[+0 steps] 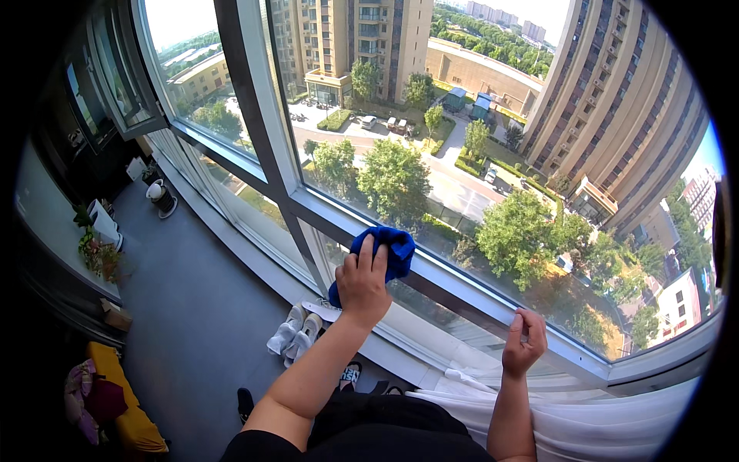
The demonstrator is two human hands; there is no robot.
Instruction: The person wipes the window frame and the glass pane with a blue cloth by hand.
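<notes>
A bunched blue cloth (398, 249) lies under the fingers of my left hand (364, 286), pressed against the window's horizontal frame rail (439, 270). Part of the cloth hangs down behind the hand. Farther right along the same rail is my right hand (524, 341). Its fingers are curled in, the thumb is near the fingertips, and I see no object in it. Above the rail stands a large glass pane (427, 190) with buildings, trees and a road visible through it.
White shoes (294, 335) stand on the grey floor (190, 300) by the low sill. White curtain fabric (606, 416) hangs at the lower right. An inward-opened window sash (124, 75) juts out at upper left. Potted plants (161, 199) and a yellow-covered seat (124, 398) are on the left.
</notes>
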